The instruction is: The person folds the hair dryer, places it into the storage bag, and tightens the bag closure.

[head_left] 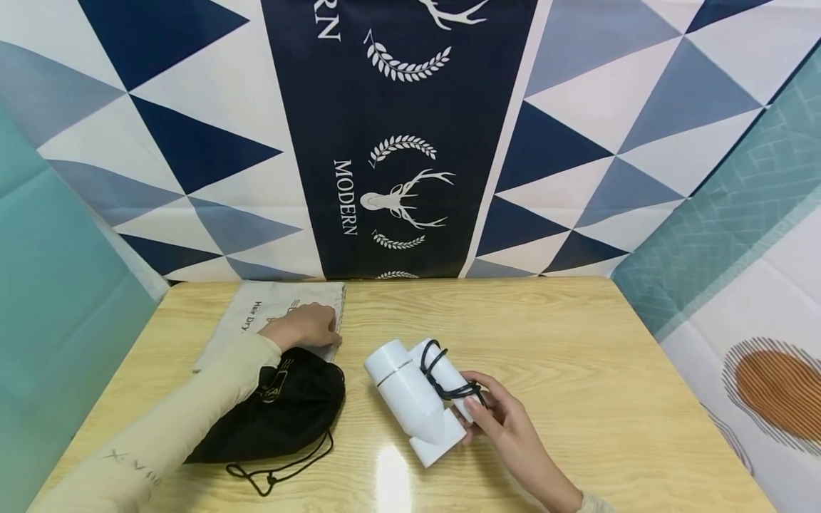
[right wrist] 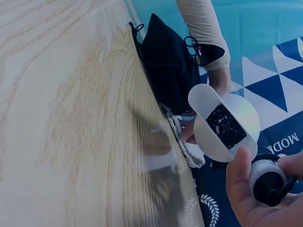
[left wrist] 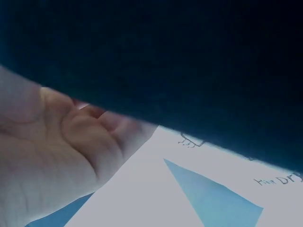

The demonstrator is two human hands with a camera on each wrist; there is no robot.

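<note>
My right hand (head_left: 509,427) grips a white hair dryer (head_left: 407,399) by the end of its folded handle, thumb on top. A black cord (head_left: 458,392) is wound round that handle. In the right wrist view the dryer's slotted end (right wrist: 246,113) faces the camera, dark mesh inside. Stretched out over a black drawstring bag (head_left: 288,413), my left hand (head_left: 304,324) is at the right edge of a flat grey cloth pouch (head_left: 240,313) lettered "Hair Dry". Its fingers bend downward; I cannot tell whether they pinch the cloth. The bag (left wrist: 165,56) hides the fingertips in the left wrist view.
The bag's loose drawstring (head_left: 282,476) trails on the wooden table (head_left: 545,328). A wall covering (head_left: 410,107) with triangles and deer heads rises at the table's back edge. Hanging fabric (head_left: 58,263) borders the left side, and patterned fabric (head_left: 725,235) the right.
</note>
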